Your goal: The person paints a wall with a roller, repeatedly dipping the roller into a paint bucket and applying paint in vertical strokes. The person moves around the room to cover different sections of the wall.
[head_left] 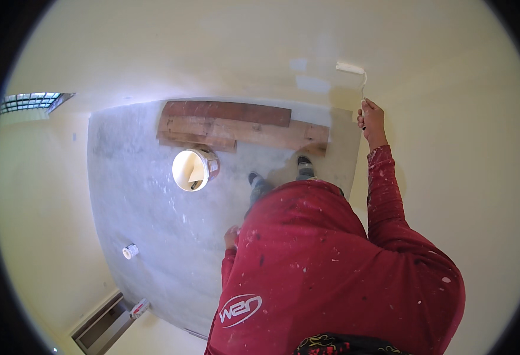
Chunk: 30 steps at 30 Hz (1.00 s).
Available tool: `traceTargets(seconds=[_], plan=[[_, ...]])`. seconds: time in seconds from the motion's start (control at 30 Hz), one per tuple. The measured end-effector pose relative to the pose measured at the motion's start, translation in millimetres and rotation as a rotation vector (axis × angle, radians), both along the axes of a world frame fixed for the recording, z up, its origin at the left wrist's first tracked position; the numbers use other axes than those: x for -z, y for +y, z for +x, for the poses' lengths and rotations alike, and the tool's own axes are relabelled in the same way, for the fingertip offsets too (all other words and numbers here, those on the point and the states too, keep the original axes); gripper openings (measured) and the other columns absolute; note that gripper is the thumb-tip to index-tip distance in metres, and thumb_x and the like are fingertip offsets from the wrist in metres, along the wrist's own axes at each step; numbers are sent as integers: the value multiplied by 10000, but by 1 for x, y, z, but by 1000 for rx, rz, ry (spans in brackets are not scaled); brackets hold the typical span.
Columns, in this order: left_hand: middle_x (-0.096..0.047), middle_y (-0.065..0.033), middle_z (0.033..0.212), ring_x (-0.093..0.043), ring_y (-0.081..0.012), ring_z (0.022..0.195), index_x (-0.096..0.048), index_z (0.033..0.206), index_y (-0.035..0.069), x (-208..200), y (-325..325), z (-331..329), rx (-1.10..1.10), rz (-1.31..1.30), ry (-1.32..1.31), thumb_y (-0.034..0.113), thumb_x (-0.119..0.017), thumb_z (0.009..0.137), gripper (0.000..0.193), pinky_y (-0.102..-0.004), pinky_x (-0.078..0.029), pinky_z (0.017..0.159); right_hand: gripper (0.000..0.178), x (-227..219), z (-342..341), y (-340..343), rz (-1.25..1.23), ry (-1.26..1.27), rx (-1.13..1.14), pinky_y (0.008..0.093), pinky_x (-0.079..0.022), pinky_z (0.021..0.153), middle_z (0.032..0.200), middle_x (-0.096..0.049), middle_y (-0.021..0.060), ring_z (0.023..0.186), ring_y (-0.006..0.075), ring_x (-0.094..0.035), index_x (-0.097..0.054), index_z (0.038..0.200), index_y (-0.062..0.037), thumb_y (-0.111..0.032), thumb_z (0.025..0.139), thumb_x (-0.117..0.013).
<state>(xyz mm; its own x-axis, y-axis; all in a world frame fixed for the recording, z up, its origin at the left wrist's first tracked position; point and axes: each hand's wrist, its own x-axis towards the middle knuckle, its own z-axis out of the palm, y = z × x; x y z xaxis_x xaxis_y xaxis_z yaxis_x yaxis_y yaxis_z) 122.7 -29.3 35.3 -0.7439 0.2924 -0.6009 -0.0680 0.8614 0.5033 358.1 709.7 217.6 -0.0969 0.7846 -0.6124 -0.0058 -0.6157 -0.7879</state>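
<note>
My right hand point(371, 117) is closed around the handle of a small paint roller point(350, 68), arm stretched up and forward. The roller's white sleeve lies at the cream wall point(224, 53); whether it presses on the surface I cannot tell. Just left of it, pale bluish-white patches point(313, 83) show on the wall. Low beside my body hangs my left hand point(232, 236), partly covered by my red shirt, its fingers too hidden to read. On the floor ahead and to the left stands a white bucket point(179, 171) with a pale flat piece and something dark inside.
Wooden boards point(224, 125) lie along the wall base, just ahead of my feet point(304, 161). A small white can point(130, 251) stands on the grey floor point(135, 195) to the left. Farther back are a red-and-white container point(139, 308) and a doorway point(103, 324). A barred window point(32, 102) is at upper left.
</note>
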Motion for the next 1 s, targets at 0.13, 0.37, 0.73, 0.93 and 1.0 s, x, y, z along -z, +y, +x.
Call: traceTargets(seconds=[0.13,0.37,0.73,0.93,1.0], plan=[[-777,-156,1203,-732,-306,1131,-771,1206,42,22,-7,15,484,165,204,291,-638,1006,346,-391,-564,990,472,45,0,13,-36,28,26,265,-397,440,820,-610,51,536,115,-514,-539,1521,-98,-185,1069,-647],[-764,-176,1216,-719,-310,1148,-758,1198,34,-7,10,-4,362,59,91,304,-623,1009,357,-403,-547,983,499,98,14,24,-63,86,-3,274,-404,442,815,-608,54,534,122,-520,-519,1544,-83,-179,1070,-640],[-777,-171,1207,-729,-311,1147,-766,1181,16,23,22,27,68,149,-50,291,-620,1007,357,-400,-555,996,521,64,-1,17,-23,53,-7,285,-415,450,826,-607,64,531,122,-505,-488,1559,-77,-193,1074,-639],[-776,-161,1214,-735,-294,1130,-768,1193,28,31,11,19,14,96,-89,283,-642,997,345,-386,-561,994,505,28,-19,4,-8,75,-64,284,-418,457,837,-609,65,554,121,-518,-491,1556,-89,-188,1079,-628],[-774,-157,1221,-736,-294,1116,-768,1188,28,37,-1,36,91,22,26,283,-638,1001,342,-386,-564,991,497,1,-28,-8,3,28,-83,284,-418,458,838,-609,66,558,121,-520,-496,1549,-91,-187,1080,-627]])
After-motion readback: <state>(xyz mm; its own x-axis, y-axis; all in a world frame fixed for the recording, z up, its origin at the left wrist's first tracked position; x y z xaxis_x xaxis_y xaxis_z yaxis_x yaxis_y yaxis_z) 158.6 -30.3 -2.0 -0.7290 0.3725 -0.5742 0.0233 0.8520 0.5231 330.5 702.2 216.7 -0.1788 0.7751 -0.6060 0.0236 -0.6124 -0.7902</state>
